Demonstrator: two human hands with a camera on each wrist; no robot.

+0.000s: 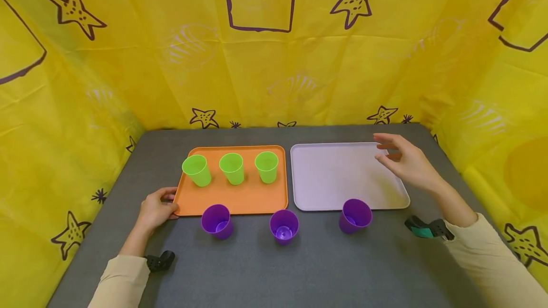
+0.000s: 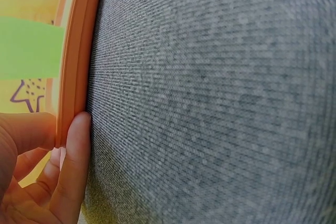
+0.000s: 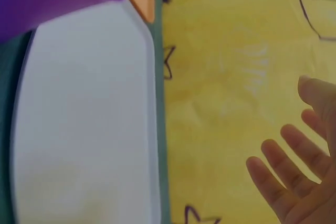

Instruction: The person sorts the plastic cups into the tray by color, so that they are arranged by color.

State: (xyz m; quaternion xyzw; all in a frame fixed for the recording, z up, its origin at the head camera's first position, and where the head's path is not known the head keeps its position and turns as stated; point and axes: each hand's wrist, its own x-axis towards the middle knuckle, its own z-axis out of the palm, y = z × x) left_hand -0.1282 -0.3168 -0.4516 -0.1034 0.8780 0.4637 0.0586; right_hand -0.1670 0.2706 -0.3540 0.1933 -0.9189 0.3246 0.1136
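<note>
My left hand pinches the left rim of an orange tray; in the left wrist view the thumb lies on its upper side and a finger along its outer edge. Three green cups stand in a row on that tray: a left one, a middle one and a right one. My right hand is raised over the right end of a pale grey tray, fingers spread and slightly bent, holding nothing.
Three purple cups stand upright on the grey table near the trays' front edges: a left cup, a middle cup and a right cup. A yellow patterned cloth encloses the table's back and sides.
</note>
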